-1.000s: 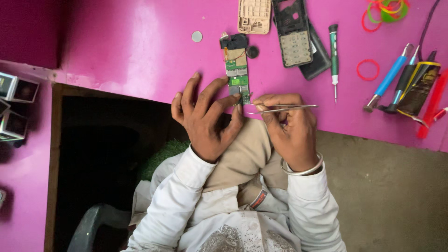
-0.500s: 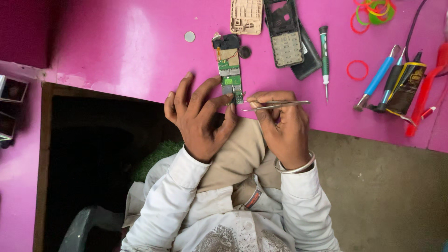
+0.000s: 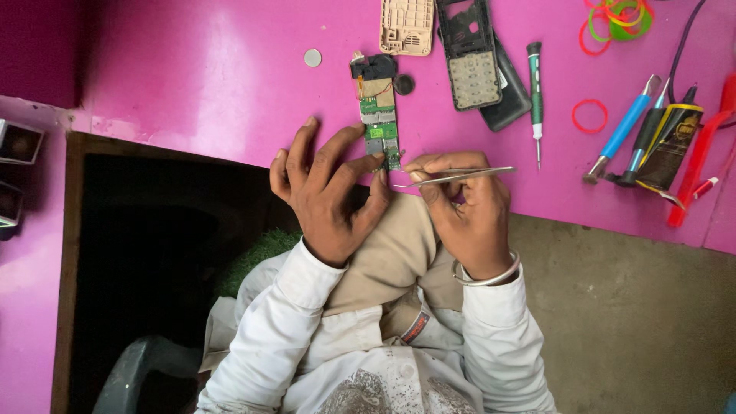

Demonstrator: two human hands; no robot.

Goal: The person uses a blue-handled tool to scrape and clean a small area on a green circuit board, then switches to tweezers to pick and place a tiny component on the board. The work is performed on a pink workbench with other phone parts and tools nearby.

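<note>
A narrow green phone circuit board [image 3: 379, 115] lies on the pink table [image 3: 207, 84], a black part at its far end. My left hand [image 3: 326, 192] rests at the table's near edge, thumb and forefinger touching the board's near end, the other fingers spread. My right hand [image 3: 464, 207] holds metal tweezers [image 3: 456, 178] crosswise, tips pointing left at the board's lower corner. A metal bangle sits on that wrist.
Beyond the board lie a beige phone cover [image 3: 408, 24], a black keypad frame [image 3: 469, 54], a dark back cover [image 3: 512, 96], a green-handled screwdriver [image 3: 536, 92], a coin cell [image 3: 312, 57]. Rubber bands [image 3: 589, 116], blue tools [image 3: 622, 130] and a red tool [image 3: 701, 165] crowd the right.
Both hands keep their places at the board's near end. The tweezers stay level. Only the camera view has shifted slightly.
</note>
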